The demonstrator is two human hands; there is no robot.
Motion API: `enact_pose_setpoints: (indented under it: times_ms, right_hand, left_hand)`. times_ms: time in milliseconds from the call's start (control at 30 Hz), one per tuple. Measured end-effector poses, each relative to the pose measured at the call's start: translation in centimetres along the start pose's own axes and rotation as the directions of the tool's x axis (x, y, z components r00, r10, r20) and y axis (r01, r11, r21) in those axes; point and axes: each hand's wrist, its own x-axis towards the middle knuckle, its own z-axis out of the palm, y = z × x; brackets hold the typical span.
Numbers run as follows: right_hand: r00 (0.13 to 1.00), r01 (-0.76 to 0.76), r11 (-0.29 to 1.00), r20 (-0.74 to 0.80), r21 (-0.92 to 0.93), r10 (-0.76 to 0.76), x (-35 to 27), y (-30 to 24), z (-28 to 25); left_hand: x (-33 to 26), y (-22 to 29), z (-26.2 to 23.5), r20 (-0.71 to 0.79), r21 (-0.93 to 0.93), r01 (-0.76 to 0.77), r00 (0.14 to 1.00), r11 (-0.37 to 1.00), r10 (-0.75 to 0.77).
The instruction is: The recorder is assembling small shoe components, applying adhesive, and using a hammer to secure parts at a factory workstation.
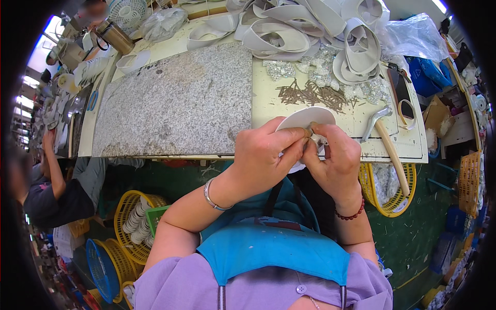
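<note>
My left hand [266, 155] and my right hand [333, 157] meet in front of my chest, both gripping a white oval strap-like piece [306, 117] whose curved top shows above my fingers. My fingertips pinch a small metallic fitting [313, 133] at its lower edge. The rest of the piece is hidden behind my hands. A silver bangle is on my left wrist, a red bead bracelet on my right.
A grey granite slab [175, 103] lies on the cream workbench [268, 98]. A pile of thin brown pins [310, 94], silvery bits [320, 67], a heap of white straps [310, 28] and a hammer [385, 139] lie nearby. Yellow baskets [132, 217] stand below; another person [51, 181] sits left.
</note>
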Motion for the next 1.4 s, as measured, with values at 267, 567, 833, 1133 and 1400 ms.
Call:
enact_pose_setpoints:
  times_ms: [267,567,833,1133,1400]
  right_hand:
    - [0.995,0.033,0.998,-0.093,-0.045,-0.037,-0.5,0.4,1.0]
    - [0.996,0.047,0.994,-0.076,-0.103,-0.055,-0.8,0.6,2.1]
    - [0.987,0.102,0.974,-0.106,-0.204,-0.125,-0.9,0.1,2.8]
    - [0.988,0.075,0.979,-0.122,-0.190,-0.099,-0.9,0.0,2.7]
    - [0.992,-0.004,0.997,-0.127,-0.077,-0.006,-0.9,-0.3,2.6]
  left_hand:
    - [0.3,1.0,-0.4,0.033,-0.124,0.177,0.984,0.976,-0.174]
    - [-1.2,-2.2,-0.7,0.357,-0.544,0.593,0.804,0.593,-0.476]
    - [-2.0,-1.3,-0.5,0.273,-0.613,0.559,0.813,0.559,-0.514]
    - [-2.6,-0.5,-0.5,0.264,-0.662,0.545,0.812,0.515,-0.520]
    - [-3.0,0.1,0.0,0.202,-0.663,0.486,0.849,0.570,-0.488]
